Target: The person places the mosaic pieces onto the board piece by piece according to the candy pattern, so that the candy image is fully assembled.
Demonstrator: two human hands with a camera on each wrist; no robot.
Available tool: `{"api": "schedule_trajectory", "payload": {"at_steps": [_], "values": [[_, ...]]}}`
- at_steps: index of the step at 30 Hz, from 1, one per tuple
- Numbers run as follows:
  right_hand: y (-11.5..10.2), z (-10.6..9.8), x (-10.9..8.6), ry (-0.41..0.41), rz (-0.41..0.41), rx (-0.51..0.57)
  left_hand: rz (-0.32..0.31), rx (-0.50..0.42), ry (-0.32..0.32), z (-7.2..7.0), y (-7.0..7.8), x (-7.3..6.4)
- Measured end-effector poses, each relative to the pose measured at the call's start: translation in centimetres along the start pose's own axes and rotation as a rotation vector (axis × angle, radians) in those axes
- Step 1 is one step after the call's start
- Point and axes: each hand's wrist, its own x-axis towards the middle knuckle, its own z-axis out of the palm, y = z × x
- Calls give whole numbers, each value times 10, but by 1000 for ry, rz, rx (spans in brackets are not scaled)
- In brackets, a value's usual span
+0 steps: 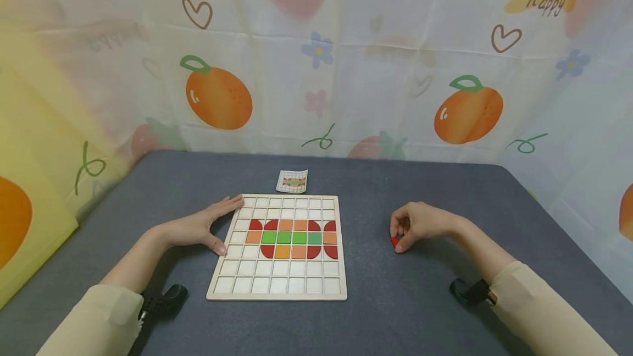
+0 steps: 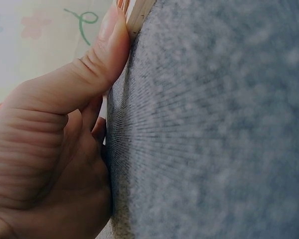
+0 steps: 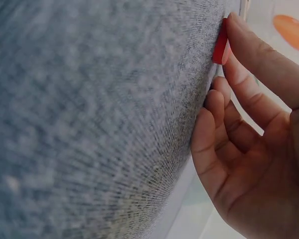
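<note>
A pale wooden grid board (image 1: pixel 277 296) lies on the table, its middle rows holding red, orange, green and teal tiles. My left hand (image 1: pixel 198 226) rests along the board's left side with fingers spread, fingertips on the far left corner. Its thumb (image 2: pixel 109 47) touches the edge of the frame in the left wrist view. To the right of the board, my right hand (image 1: pixel 420 225) pinches a small red tile (image 3: pixel 221 45) between thumb and index finger, close over the table. The other fingers of that hand are bent in.
A small pattern card (image 1: pixel 292 181) with a similar coloured design lies just beyond the board. The dark grey table (image 1: pixel 395 312) ends at a printed curtain (image 1: pixel 376 98) at the back. Black wrist devices (image 1: pixel 165 298) show beneath both sleeves.
</note>
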Motion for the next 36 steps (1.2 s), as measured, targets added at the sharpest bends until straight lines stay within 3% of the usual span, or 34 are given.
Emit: {"api": "schedule_trajectory", "payload": {"at_steps": [11,18,27,36], "values": [[-7,0,1,22,10,-31,-6,7,5,0,-1,0],[-10,5,8,115,31,-47,-5,2,6,0,-1,0],[-19,11,25,197,9,-60,-3,10,-1,1,0,0],[-44,17,45,251,-51,-26,-6,-2,4,1,2,-1]]}}
